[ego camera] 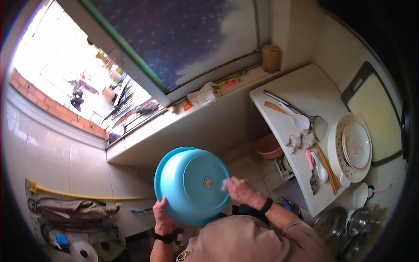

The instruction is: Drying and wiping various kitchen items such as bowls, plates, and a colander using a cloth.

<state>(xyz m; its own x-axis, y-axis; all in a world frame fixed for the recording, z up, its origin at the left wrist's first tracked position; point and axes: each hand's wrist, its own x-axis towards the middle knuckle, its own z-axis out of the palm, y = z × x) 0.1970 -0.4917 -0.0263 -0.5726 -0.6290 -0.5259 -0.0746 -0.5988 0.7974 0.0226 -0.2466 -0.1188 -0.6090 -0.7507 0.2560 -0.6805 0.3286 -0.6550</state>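
A blue plastic basin (196, 183) is tilted on its side before me, its underside with a small printed label facing right and up. My left hand (163, 214) grips the basin's rim at the lower left. At the right edge of the underside, my right hand (240, 190) is closed on a whitish cloth or wad (224, 185), which lies against the basin. Most of that wad is hidden by the fingers.
A white counter (294, 82) at right bears a spatula (288, 106), chopsticks (328, 168), spoons, a crumpled rag (299, 140) and a colander (335, 144) with plates. A cutting board (376, 111) leans behind. A window ledge (147, 131) runs ahead; a pink basin (269, 146) is below.
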